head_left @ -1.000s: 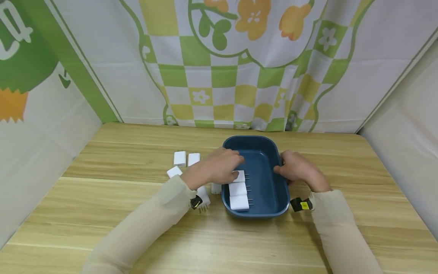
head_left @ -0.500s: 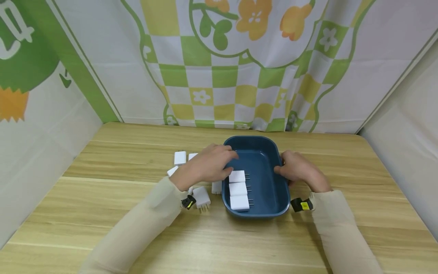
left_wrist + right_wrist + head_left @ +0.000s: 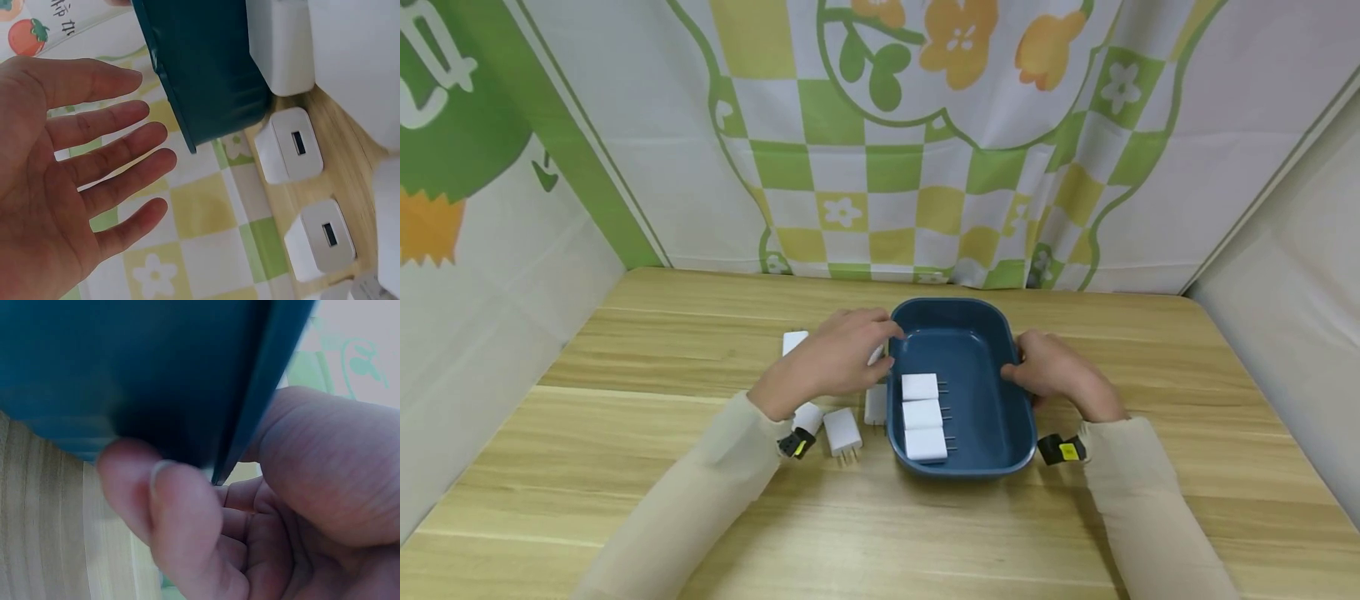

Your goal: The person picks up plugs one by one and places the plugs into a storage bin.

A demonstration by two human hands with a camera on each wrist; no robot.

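Note:
A dark blue rectangular bin (image 3: 964,367) stands on the table. Three white USB charger plugs (image 3: 922,414) line its left side, prongs pointing right. My right hand (image 3: 1052,371) pinches the bin's right rim, thumb inside, fingers against the outer wall (image 3: 169,381) in the right wrist view. To the bin's left, my left hand (image 3: 835,354) hovers over the loose chargers, fingertips near the left rim. Its palm and outstretched fingers (image 3: 119,150) hold nothing in the left wrist view. Beyond them, a charger (image 3: 290,145) and another charger (image 3: 320,240) show their USB ports.
Around and under the left hand lie more loose chargers, including a prongs-forward charger (image 3: 842,431) and a charger (image 3: 876,405) beside the bin wall. A patterned curtain (image 3: 887,192) hangs behind the wooden table (image 3: 880,533).
My left hand has drawn back leftward from the charger row inside the bin, its fingers now outside over the loose chargers. The right hand stays on the rim.

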